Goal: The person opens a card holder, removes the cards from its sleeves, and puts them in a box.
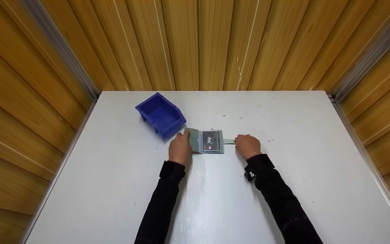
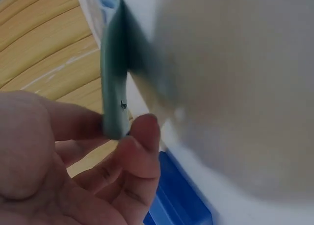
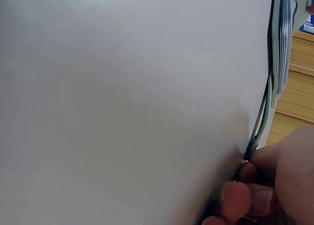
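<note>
A green card holder [image 1: 222, 142] lies opened out on the white table, with clear sleeves inside and a dark card [image 1: 210, 141] marked "Vip" on top. My left hand [image 1: 180, 148] pinches the left cover [image 2: 114, 83] between thumb and fingers, and in the left wrist view that cover stands up from the table. On the other side, my right hand [image 1: 248, 146] pinches the end of the narrow green strap [image 1: 229, 141] that sticks out of the holder's right edge. The stacked sleeves [image 3: 282, 43] show edge-on in the right wrist view.
Just behind my left hand stands a blue plastic bin [image 1: 163, 117], angled on the table [image 1: 300, 189]. Wood-patterned panels [image 1: 215, 44] rise at the back and both sides. A few small dark specks mark the tabletop.
</note>
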`<state>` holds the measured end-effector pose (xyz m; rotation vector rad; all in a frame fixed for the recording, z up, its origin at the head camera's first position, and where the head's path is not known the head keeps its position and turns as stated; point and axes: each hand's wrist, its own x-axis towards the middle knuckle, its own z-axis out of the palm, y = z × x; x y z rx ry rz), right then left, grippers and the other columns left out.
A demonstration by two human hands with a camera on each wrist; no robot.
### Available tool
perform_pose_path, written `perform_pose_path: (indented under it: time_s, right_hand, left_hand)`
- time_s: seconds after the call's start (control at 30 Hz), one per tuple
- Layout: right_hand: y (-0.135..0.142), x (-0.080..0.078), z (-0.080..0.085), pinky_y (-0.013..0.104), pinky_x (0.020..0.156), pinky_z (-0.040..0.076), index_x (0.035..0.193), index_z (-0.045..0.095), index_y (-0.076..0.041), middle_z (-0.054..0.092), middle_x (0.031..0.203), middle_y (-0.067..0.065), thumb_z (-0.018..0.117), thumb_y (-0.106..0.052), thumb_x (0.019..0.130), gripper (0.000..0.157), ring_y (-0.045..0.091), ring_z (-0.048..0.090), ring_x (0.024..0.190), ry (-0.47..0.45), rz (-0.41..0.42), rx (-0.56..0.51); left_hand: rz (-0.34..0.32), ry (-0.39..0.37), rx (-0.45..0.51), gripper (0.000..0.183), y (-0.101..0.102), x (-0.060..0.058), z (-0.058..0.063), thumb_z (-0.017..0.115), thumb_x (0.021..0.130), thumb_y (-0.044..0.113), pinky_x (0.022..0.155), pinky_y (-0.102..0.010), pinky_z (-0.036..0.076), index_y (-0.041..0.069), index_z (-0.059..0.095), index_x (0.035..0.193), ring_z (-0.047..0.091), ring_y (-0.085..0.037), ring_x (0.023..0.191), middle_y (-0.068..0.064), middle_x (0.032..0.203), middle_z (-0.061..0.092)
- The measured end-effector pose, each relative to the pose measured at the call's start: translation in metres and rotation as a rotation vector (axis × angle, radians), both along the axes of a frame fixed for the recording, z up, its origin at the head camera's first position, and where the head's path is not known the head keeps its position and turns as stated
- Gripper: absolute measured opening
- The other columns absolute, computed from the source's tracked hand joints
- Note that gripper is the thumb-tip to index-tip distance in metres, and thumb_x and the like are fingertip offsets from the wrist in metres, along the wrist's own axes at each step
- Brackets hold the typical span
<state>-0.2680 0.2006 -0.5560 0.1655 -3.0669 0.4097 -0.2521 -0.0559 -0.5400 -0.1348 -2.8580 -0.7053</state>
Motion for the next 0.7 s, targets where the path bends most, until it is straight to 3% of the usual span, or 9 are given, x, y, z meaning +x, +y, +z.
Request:
perform_pose_path:
  time_s: [0.13, 0.43, 0.6, 0.7]
  right_hand:
    - [-0.0003, 0.0012, 0.0022, 0.052, 0.059, 0.057, 0.079, 0.072, 0.005, 0.070, 0.071, 0.023, 0.054, -0.012, 0.104, 0.035, 0.040, 0.070, 0.068, -0.017, 0.002, -0.017]
    - [0.0004, 0.0000, 0.0029, 0.053, 0.062, 0.057, 0.081, 0.073, 0.005, 0.071, 0.074, 0.023, 0.054, -0.012, 0.104, 0.035, 0.041, 0.070, 0.072, -0.028, -0.003, -0.021]
    - [-0.0021, -0.0038, 0.0016, 0.052, 0.063, 0.055, 0.091, 0.068, 0.005, 0.069, 0.080, 0.024, 0.060, -0.008, 0.100, 0.018, 0.042, 0.069, 0.072, 0.077, -0.016, -0.061]
    - [-0.0076, -0.0070, 0.0016, 0.050, 0.071, 0.054, 0.108, 0.067, 0.002, 0.066, 0.096, 0.021, 0.064, -0.010, 0.100, 0.015, 0.039, 0.067, 0.085, 0.134, 0.029, -0.097]
  left_hand:
    - [0.013, -0.013, -0.021, 0.030, -0.0038, 0.0037, -0.0060, 0.061, 0.092, -0.008, 0.074, -0.052, 0.058, -0.003, 0.068, 0.121, 0.071, -0.043, 0.083, -0.027, 0.112, 0.066]
    - [-0.022, -0.010, -0.075, 0.020, -0.0019, 0.0058, -0.0066, 0.063, 0.092, -0.011, 0.074, -0.049, 0.059, -0.007, 0.071, 0.109, 0.071, -0.041, 0.082, -0.025, 0.108, 0.063]
    - [-0.018, -0.028, -0.099, 0.022, -0.0010, 0.0066, -0.0066, 0.066, 0.092, -0.009, 0.075, -0.048, 0.059, -0.008, 0.070, 0.113, 0.071, -0.040, 0.083, -0.026, 0.112, 0.063]
    - [-0.018, -0.014, -0.113, 0.023, -0.0013, 0.0066, -0.0077, 0.066, 0.091, -0.008, 0.074, -0.048, 0.059, -0.008, 0.069, 0.113, 0.071, -0.040, 0.081, -0.025, 0.112, 0.062]
